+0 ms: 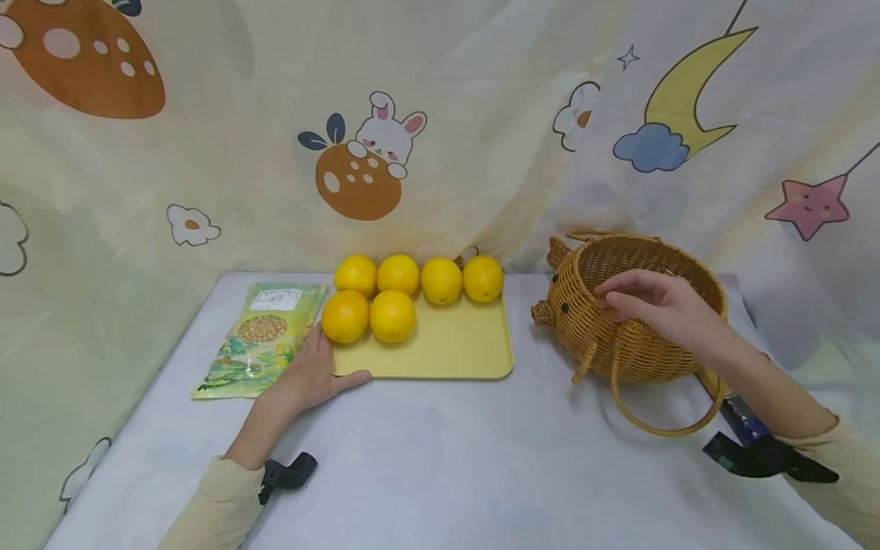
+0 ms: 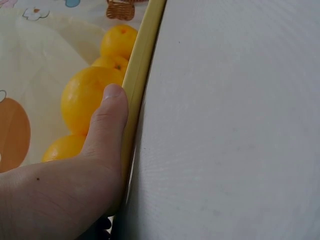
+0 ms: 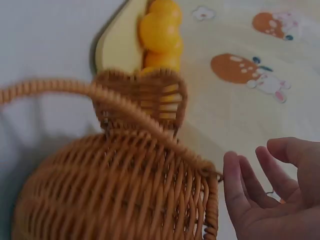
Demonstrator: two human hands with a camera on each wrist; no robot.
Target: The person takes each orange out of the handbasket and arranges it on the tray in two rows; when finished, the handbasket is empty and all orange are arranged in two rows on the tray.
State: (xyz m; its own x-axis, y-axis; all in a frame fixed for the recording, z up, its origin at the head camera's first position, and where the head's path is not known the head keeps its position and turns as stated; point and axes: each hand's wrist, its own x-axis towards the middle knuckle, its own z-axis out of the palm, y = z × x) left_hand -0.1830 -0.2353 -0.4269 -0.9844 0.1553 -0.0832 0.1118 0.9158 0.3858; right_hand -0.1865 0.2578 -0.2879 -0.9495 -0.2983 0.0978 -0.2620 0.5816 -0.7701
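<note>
Yellow oranges (image 1: pixel 393 315) sit in two rows at the back and left of a pale yellow tray (image 1: pixel 454 353). My left hand (image 1: pixel 302 378) rests against the tray's front left corner, fingers along its left side and thumb (image 2: pixel 111 112) at the front rim. At the right, a wicker basket (image 1: pixel 646 357) shaped like a pig stands with its front handle (image 1: pixel 663 429) hanging down. Over the near rim of the basket is my right hand (image 1: pixel 656 302), fingers loosely bent and nothing held. In the right wrist view its fingertips are close to the basket's rim.
A green and yellow bag (image 1: pixel 264 328) with a picture of beans or grains lies left of the tray, beside my left fingers. A dark printed item (image 1: pixel 745 418) is partly hidden beneath my right forearm. A patterned cloth backdrop (image 1: pixel 481 153) hangs behind the table.
</note>
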